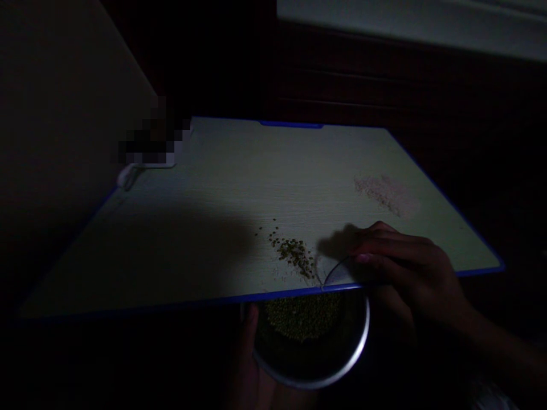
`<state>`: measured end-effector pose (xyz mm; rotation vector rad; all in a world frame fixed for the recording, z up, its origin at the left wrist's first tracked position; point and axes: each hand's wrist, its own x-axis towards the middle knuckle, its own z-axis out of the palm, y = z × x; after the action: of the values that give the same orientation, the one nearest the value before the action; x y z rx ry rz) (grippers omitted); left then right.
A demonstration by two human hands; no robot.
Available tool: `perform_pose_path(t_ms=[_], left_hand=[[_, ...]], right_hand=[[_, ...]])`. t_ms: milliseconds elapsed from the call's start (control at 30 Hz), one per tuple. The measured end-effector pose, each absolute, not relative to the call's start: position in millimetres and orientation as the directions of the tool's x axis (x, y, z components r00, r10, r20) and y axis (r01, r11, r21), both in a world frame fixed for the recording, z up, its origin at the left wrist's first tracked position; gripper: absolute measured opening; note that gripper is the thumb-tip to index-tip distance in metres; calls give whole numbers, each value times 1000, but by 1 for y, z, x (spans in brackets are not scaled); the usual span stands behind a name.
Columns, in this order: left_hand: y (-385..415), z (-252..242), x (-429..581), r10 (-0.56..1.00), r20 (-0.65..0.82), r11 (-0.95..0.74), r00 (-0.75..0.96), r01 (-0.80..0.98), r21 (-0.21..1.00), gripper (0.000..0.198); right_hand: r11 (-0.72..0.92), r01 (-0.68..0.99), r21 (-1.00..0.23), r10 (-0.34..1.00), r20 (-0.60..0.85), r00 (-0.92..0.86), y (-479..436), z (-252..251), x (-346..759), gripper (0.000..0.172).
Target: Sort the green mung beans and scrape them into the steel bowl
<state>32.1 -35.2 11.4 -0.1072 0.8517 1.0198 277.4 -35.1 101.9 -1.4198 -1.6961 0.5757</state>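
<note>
My left hand point(252, 347) holds a round metal bowl point(361, 341) from below and the side, just under the near edge of a light table point(239, 165) with a blue rim. Small green beans point(303, 319) lie inside the bowl. On the tabletop above it, a loose heap of green beans point(294, 253) reaches almost to the edge. Beside that heap, my right hand point(410, 267) is closed on a thin sheet with a curved dark edge point(337, 270), which touches the table; its exact kind is unclear.
A pale pinkish heap of small grains point(387, 193) lies on the right side of the table. At the left edge is a white object point(126, 175), partly pixelated. A pale ledge point(410, 25) runs along the back. The light is very dim.
</note>
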Motion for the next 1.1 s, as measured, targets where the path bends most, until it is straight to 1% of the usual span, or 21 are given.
perform_pose_path(t_ms=[33, 67, 100, 200, 267, 300, 367, 400, 467, 533, 633, 733, 800, 833, 867, 900, 933, 967, 1000, 1067, 1100], left_hand=[[-35, 14, 33, 650, -731, 528, 206, -815, 239, 26], [-34, 16, 33, 562, -809, 480, 173, -865, 149, 27], [-34, 18, 34, 498, -852, 447, 163, -890, 91, 30], [-35, 19, 34, 534, -806, 522, 255, -849, 77, 26], [-36, 18, 34, 535, -781, 589, 322, -805, 72, 19], [-35, 17, 34, 527, -787, 605, 321, -792, 82, 20], [-34, 17, 35, 509, -832, 581, 220, -801, 144, 34], [-32, 17, 36, 505, -845, 559, 177, -812, 164, 37], [-30, 19, 37, 509, -844, 542, 172, -825, 159, 31], [-28, 23, 38, 521, -822, 535, 233, -839, 102, 24], [-27, 29, 39, 512, -828, 500, 227, -863, 73, 27], [-27, 32, 41, 459, -871, 474, 177, -877, 71, 24], [-27, 32, 41, 415, -899, 472, 143, -878, 78, 22], [-27, 32, 41, 409, -904, 464, 125, -882, 88, 28], [-27, 31, 41, 435, -886, 486, 164, -870, 78, 30], [-27, 30, 41, 413, -902, 501, 129, -859, 106, 36], [-27, 29, 40, 394, -913, 533, 105, -836, 134, 39], [-27, 28, 40, 406, -909, 521, 98, -842, 142, 38], [-27, 28, 40, 427, -895, 511, 127, -851, 123, 31], [-26, 29, 39, 456, -859, 508, 233, -861, 36, 21], [-26, 29, 39, 474, -838, 494, 269, -870, 0, 21]], right_hand=[[251, 580, -775, 952, 307, -2, -37, 101, 277, 17], [251, 594, -765, 947, 322, 15, -39, 100, 276, 18], [256, 613, -747, 939, 344, 27, -42, 99, 275, 20], [302, 666, -682, 914, 405, 0, -50, 96, 270, 21], [313, 678, -665, 915, 404, -27, -52, 96, 265, 17], [305, 681, -666, 918, 396, -24, -52, 96, 264, 16], [258, 696, -670, 928, 372, 15, -50, 97, 262, 15], [227, 703, -674, 933, 356, 41, -49, 98, 262, 16], [169, 713, -680, 942, 325, 87, -44, 100, 264, 17], [136, 732, -667, 940, 320, 117, -41, 101, 268, 18], [106, 766, -635, 922, 350, 163, -39, 103, 275, 17], [79, 756, -650, 909, 359, 213, -41, 107, 275, 15], [113, 747, -655, 922, 349, 166, -43, 108, 271, 14], [144, 748, -648, 930, 346, 121, -44, 108, 268, 14], [178, 750, -636, 935, 348, 73, -44, 108, 266, 15], [203, 753, -626, 935, 351, 40, -43, 107, 264, 16], [211, 757, -619, 933, 358, 33, -42, 106, 263, 17], [205, 761, -615, 930, 365, 44, -39, 104, 263, 18], [191, 765, -615, 926, 372, 68, -36, 103, 264, 18], [154, 768, -622, 919, 375, 120, -31, 101, 269, 18], [136, 769, -625, 916, 375, 143, -28, 101, 271, 18]])
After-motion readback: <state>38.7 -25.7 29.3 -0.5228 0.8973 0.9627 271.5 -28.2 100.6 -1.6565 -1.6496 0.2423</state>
